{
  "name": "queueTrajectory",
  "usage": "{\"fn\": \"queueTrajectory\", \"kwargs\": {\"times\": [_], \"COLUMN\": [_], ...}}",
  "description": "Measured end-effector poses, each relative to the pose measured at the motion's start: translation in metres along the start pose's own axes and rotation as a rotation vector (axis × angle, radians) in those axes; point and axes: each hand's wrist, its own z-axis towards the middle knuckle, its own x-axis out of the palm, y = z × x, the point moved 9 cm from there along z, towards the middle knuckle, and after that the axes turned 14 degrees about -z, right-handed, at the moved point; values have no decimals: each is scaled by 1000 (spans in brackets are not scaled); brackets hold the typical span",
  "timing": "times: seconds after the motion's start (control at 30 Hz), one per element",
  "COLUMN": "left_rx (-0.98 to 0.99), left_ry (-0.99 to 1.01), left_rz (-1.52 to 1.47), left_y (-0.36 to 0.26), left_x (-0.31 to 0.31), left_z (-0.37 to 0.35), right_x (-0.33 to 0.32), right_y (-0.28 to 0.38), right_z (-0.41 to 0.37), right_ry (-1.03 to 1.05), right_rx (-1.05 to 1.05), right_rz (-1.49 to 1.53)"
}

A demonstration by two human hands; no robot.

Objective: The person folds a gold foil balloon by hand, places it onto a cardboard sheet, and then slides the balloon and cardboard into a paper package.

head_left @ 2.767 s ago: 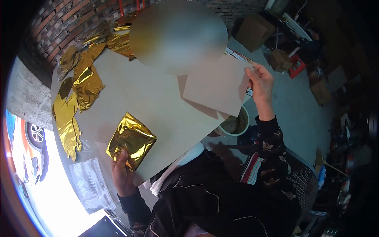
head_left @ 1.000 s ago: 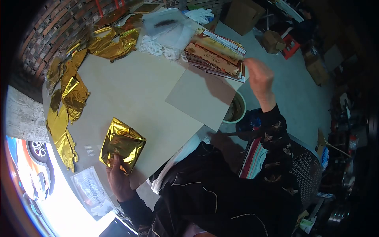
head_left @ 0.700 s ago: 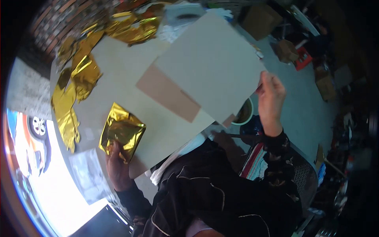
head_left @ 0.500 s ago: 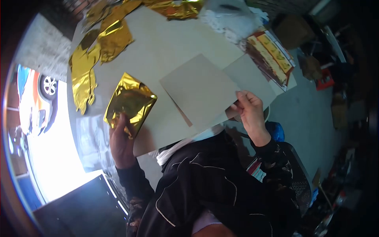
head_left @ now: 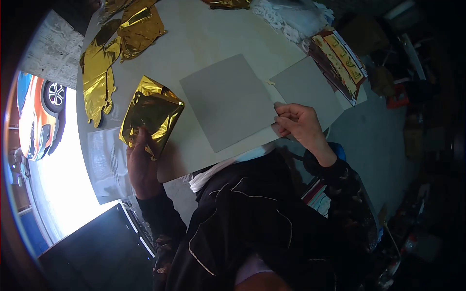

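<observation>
My left hand (head_left: 141,162) grips a folded gold foil packet (head_left: 153,114) at its lower edge, with the thumb on top. The packet is shiny and creased, and held over the table's left part. My right hand (head_left: 298,121) has its fingers closed at the right corner of a square grey sheet of card (head_left: 228,102). That sheet lies about flat on the table in front of me. Beyond my right hand rests another grey card sheet (head_left: 310,85), partly tucked beneath a printed packet (head_left: 340,65).
Crumpled gold foil pieces (head_left: 99,80) lie along the pale table's (head_left: 204,34) left and far edges. A clear plastic sheet (head_left: 104,162) sits at the near left. A white-filled plastic bag (head_left: 293,22) stands at the far right. A dark flat panel (head_left: 97,247) is below left.
The grey card has gone from tilted, with a gap below its edge, to lying about flat. My right hand stays at its corner. The gold packet remains in my left hand.
</observation>
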Motion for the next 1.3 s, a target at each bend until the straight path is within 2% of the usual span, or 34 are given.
{"fn": "queueTrajectory", "kwargs": {"times": [0.33, 0.8, 0.93, 1.03, 1.13, 1.3], "left_rx": [27, 26, 2, -3, -3, 62], "left_ry": [12, 45, 103, 81, 147, 54], "left_rz": [-29, -6, -1, -36, -38, -43], "left_y": [-1, -3, -3, -1, -3, -17], "left_x": [2, 11, 27, 35, 25, 32], "left_z": [-4, -5, -11, -14, -6, -16], "right_x": [0, 2, 6, -1, -10, -9], "right_y": [0, 5, 2, 12, 19, 50], "right_z": [5, -1, 1, -1, -2, -5], "right_ry": [50, 30, 37, -26, -87, -204], "right_rx": [60, 69, 41, -38, -34, -270], "right_rz": [175, 187, 109, -101, -187, -541]}}
